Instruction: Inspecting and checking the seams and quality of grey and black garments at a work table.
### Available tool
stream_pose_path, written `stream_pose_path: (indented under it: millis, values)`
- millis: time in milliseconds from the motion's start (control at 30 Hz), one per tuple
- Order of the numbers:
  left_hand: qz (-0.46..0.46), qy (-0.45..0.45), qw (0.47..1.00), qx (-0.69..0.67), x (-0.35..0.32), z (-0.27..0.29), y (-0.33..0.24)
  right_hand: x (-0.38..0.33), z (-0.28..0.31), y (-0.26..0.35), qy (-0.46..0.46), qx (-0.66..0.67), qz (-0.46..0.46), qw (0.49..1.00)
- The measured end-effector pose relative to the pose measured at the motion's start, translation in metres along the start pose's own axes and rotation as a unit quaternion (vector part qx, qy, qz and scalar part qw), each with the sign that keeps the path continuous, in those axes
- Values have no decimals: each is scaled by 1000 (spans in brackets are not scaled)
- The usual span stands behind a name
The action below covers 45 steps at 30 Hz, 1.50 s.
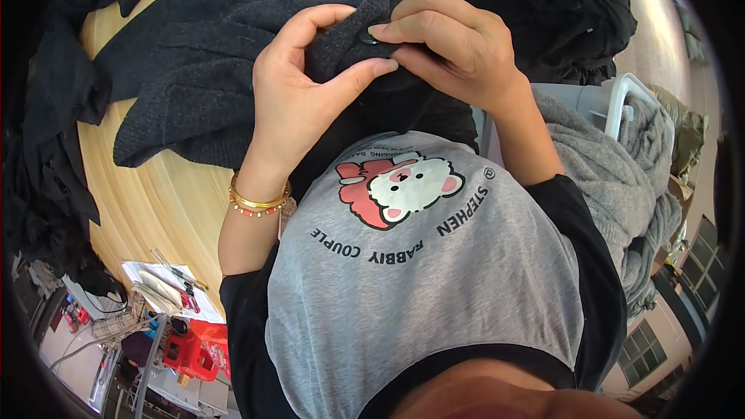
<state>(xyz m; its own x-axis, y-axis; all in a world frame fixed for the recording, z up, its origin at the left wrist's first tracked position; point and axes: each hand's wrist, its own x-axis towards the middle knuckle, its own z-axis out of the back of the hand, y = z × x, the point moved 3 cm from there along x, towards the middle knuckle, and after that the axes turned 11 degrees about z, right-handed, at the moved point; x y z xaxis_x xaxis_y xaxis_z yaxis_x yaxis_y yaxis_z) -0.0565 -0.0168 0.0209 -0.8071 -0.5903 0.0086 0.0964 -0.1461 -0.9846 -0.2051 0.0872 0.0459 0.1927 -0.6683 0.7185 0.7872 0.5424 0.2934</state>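
Note:
A dark charcoal knitted cardigan (209,39) with a ribbed edge lies over the table and my lap, its upper part raised in front of me. My left hand (291,81) holds the cloth, thumb toward the button and the other fingers partly hidden behind the knit. A dark shiny round button (371,39) sits at the garment's edge. My right hand (458,43) pinches at this button, thumb tip upon it, fingers bent. Whether the button is inside a buttonhole cannot be made out. Both hands nearly meet there.
The pale wooden table (167,202) curves along my left, with black garments (58,132) heaped at its far-left side. Papers and small tools (174,287) lie near its lower edge. To my right, a whitish plastic bin (613,109) holds grey knitwear (597,178). More black clothing (543,8) is piled ahead.

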Motion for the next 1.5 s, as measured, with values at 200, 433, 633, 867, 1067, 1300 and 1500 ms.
stream_pose_path:
  millis: [200,433,633,867,1067,1300,1500]
  values:
    - [-45,-49,994,84,0,4,5,1,-3,-5,27,21,-24,999]
    - [-33,-54,997,50,-4,1,14,-3,-4,-10,18,40,-14,999]
    - [-21,-68,997,26,-7,-3,17,-7,-5,-6,12,7,11,1000]
    - [-83,-106,988,75,0,5,17,-4,-14,-9,24,-22,19,999]
    - [-73,-93,991,58,6,5,14,0,-10,-20,44,148,-96,983]
    - [73,21,988,-135,-3,-1,28,19,-4,-20,136,302,-226,916]
    - [60,-9,996,-67,-11,-3,30,9,-8,-22,157,271,-256,915]
